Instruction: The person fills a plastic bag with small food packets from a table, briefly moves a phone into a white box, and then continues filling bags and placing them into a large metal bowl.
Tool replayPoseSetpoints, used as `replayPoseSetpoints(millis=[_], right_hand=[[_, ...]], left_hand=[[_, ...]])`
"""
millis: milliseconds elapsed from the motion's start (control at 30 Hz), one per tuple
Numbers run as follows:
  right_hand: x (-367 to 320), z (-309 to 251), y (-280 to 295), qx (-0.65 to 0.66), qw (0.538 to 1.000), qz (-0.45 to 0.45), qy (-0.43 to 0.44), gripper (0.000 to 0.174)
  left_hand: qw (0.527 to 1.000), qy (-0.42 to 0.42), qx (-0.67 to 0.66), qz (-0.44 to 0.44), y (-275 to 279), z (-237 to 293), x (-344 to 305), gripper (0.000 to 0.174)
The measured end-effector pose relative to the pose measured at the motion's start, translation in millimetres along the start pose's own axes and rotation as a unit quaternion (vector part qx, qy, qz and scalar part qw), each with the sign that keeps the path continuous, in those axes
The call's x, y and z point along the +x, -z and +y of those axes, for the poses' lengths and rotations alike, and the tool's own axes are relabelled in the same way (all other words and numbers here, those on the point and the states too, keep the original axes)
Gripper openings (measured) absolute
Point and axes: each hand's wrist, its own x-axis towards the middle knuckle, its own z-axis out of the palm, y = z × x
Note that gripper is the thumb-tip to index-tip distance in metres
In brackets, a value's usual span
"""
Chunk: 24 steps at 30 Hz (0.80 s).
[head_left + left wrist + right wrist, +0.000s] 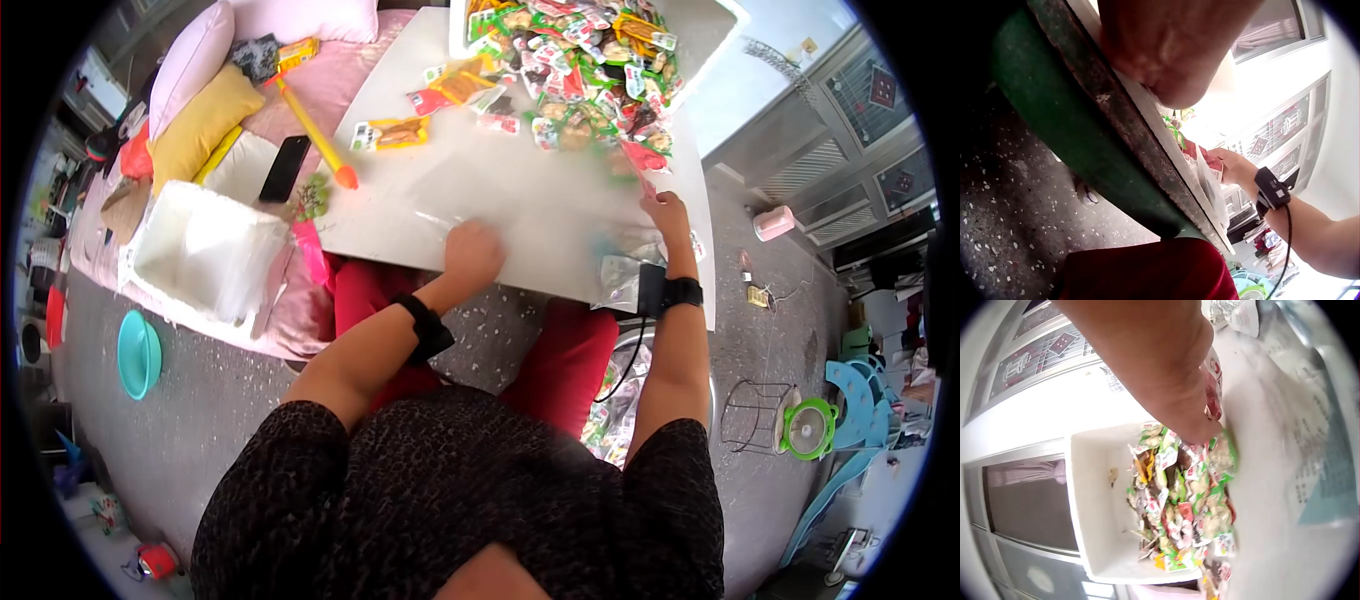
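Observation:
My right hand pinches a red-and-white snack packet over the right side of the white table. Beyond that hand, small snack packets in green, red and yellow wrappers spill from a white foam box lying on its side. At the table's near edge is my left hand, beside a thin clear plastic bag. Its fingers are mostly hidden, so I cannot tell whether it grips the bag. More clear printed bags lie by my right wrist.
Yellow packets and a yellow stick with orange ends lie on the left, near a black phone. Another white foam box stands on the pink-covered seat. Below the table's right edge, a container holds packets.

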Motion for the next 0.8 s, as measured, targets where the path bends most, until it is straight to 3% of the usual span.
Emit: replayPoseSetpoints(millis=[133, 200, 233, 267, 300, 333, 367, 433, 533, 800], right_hand=[[-48, -27, 20, 0.175, 0.983, -0.041, 0.025, 0.041], [-71, -39, 20, 0.216, 0.973, -0.079, 0.03, 0.034], [-82, -41, 12, 0.25, 0.957, -0.089, 0.117, 0.03], [-93, -46, 8, 0.203, 0.946, -0.053, 0.247, 0.028], [-111, -61, 7, 0.086, 0.96, -0.018, 0.265, 0.027], [-133, -81, 10, 0.049, 0.954, 0.009, 0.297, 0.028], [-144, -87, 3, 0.024, 0.923, 0.071, 0.378, 0.029], [-165, -94, -6, -0.072, 0.914, 0.056, 0.395, 0.031], [-181, -98, -11, -0.109, 0.909, -0.02, 0.402, 0.033], [-181, -97, -13, -0.139, 0.888, -0.024, 0.437, 0.035]], left_hand=[[1.0, 0.025, 0.003, -0.009, 1, 1, 1, 0.01], [0.996, 0.065, 0.021, -0.058, 3, 5, 5, 0.011], [0.993, 0.084, 0.029, -0.083, 5, 6, 7, 0.011], [0.99, 0.097, 0.028, -0.099, 5, 7, 8, 0.012], [0.987, 0.11, 0.028, -0.114, 6, 7, 10, 0.014], [0.984, 0.122, 0.028, -0.129, 8, 7, 11, 0.015], [0.981, 0.13, 0.023, -0.141, 9, 8, 13, 0.017], [0.975, 0.147, 0.014, -0.164, 12, 9, 15, 0.02], [0.968, 0.175, -0.01, -0.18, 11, 6, 17, 0.021], [0.97, 0.156, -0.062, -0.174, 7, -5, 14, 0.021]])
